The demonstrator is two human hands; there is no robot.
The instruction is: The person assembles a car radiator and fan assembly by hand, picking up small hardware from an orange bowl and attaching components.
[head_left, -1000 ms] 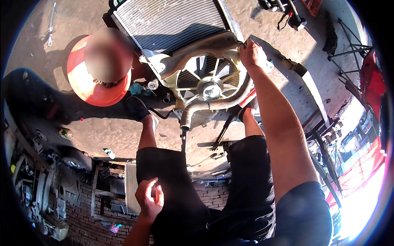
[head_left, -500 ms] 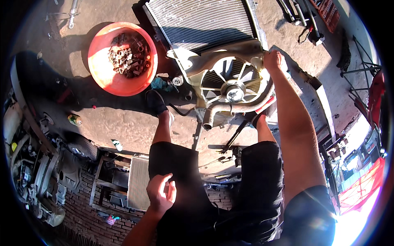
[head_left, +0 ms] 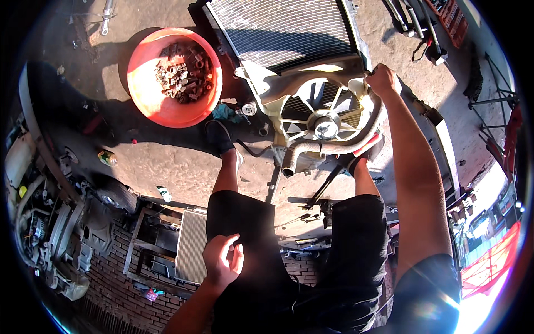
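Note:
A car radiator (head_left: 278, 33) with metal fins lies on the ground ahead of me. On its near end sits a pale plastic fan shroud (head_left: 266, 78) around a fan (head_left: 325, 123) with several blades. A curved grey hose (head_left: 334, 147) runs along the near and right side of the fan. My right hand (head_left: 384, 82) is closed at the shroud's upper right corner, by the hose's upper end; what its fingers grip is hidden. Over my left thigh, my left hand (head_left: 224, 260) hangs with loosely bent fingers, thumb and forefinger apart, holding nothing.
Left of the radiator stands an orange basin (head_left: 139, 83) with rusty nuts and bolts (head_left: 181, 78). Long-handled tools (head_left: 414, 19) and a red tool case (head_left: 453, 22) lie at the far right. A tire (head_left: 117, 195) and another finned panel (head_left: 191, 245) are at the left.
The whole view has shifted slightly, so things sit a little farther right. My right hand has turned a little at the shroud corner. The left hand stays over the thigh.

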